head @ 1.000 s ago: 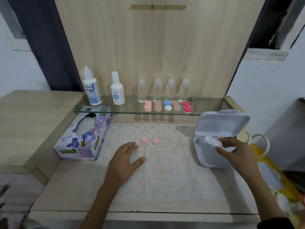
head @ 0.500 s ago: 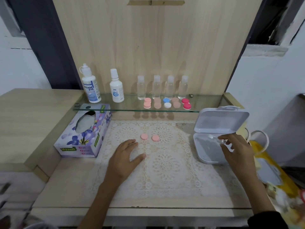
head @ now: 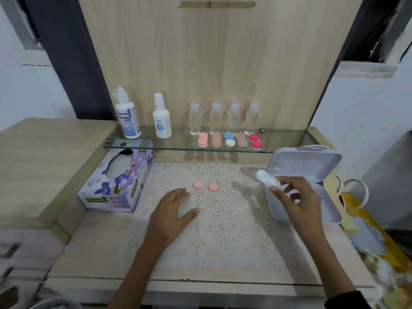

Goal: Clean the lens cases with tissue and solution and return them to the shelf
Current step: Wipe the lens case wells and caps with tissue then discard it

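Moved: white lens case (head: 266,179) is rising out of the open box (head: 327,208), now over its left edge.
Right hand (head: 296,197): is pinching the case.
Left hand (head: 174,210): is resting flat, released, on lace mat (head: 234,230).

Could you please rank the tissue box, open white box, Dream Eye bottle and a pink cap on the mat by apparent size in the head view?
1. tissue box and open white box: about alike, not ranked.
2. Dream Eye bottle.
3. pink cap.

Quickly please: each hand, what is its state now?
Left hand: open, rests flat on the lace mat, holding nothing.
Right hand: pinches a white lens case.
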`<action>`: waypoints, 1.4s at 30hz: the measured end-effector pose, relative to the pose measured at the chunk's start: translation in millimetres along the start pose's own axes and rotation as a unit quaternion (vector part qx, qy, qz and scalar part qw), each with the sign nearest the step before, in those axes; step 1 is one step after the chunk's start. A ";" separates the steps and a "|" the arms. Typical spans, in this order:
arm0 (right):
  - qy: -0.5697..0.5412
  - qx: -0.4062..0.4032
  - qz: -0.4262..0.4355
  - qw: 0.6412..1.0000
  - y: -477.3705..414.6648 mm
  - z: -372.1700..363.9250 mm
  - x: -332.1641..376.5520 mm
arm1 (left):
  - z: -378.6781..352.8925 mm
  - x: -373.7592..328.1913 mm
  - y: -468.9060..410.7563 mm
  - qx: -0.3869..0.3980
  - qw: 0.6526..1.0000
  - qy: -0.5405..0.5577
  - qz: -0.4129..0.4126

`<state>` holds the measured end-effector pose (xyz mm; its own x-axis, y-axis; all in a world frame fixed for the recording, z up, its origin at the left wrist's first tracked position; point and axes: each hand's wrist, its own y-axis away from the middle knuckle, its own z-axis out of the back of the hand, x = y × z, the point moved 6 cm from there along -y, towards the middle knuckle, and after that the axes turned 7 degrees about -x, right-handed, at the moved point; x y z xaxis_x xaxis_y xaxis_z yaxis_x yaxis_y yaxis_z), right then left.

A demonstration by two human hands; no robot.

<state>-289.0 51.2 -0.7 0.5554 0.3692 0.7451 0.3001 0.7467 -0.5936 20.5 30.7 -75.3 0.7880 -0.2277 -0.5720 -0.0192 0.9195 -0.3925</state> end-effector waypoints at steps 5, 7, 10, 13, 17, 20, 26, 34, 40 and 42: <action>-0.006 0.143 0.005 0.990 25.8 -65.3 13.2 | 0.8 -1.0 0.7 0.003 1.000 0.004 0.004; 0.016 0.185 0.016 0.982 37.8 -87.9 11.6 | 1.1 -0.9 1.0 0.001 1.000 0.007 0.004; 0.039 0.199 0.011 0.979 50.3 -106.8 6.9 | 1.5 -1.5 1.3 -0.001 1.000 0.011 -0.001; 0.089 0.205 0.040 0.974 55.1 -116.8 6.5 | 1.8 -1.5 1.0 -0.006 1.000 0.013 -0.002; 0.138 0.203 0.067 0.967 55.5 -119.0 7.5 | 1.7 -2.4 1.2 -0.012 1.000 0.013 -0.009; 0.149 0.200 0.073 0.966 57.0 -118.4 3.7 | 1.8 -2.5 1.1 -0.019 1.000 0.013 -0.014; 0.135 0.195 0.069 0.969 56.2 -120.1 0.8 | 4.4 -8.1 4.0 -0.064 0.995 0.010 -0.077; 0.119 0.183 0.063 0.974 57.5 -117.8 1.0 | 13.1 -16.1 6.2 -0.114 0.986 0.015 -0.118; 0.096 0.195 0.056 0.974 56.9 -121.5 -7.4 | 34.6 -24.6 8.8 -0.186 0.975 0.055 -0.113; 0.081 0.199 0.045 0.976 57.5 -122.0 -9.5 | 40.3 -24.1 8.5 -0.197 0.972 0.069 -0.105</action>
<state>-182.4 23.2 -78.9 0.6910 0.3742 0.6184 -0.0617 0.8830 -0.4654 26.1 56.9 -35.8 0.7100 -0.4630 -0.5306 -0.1233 0.6601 -0.7410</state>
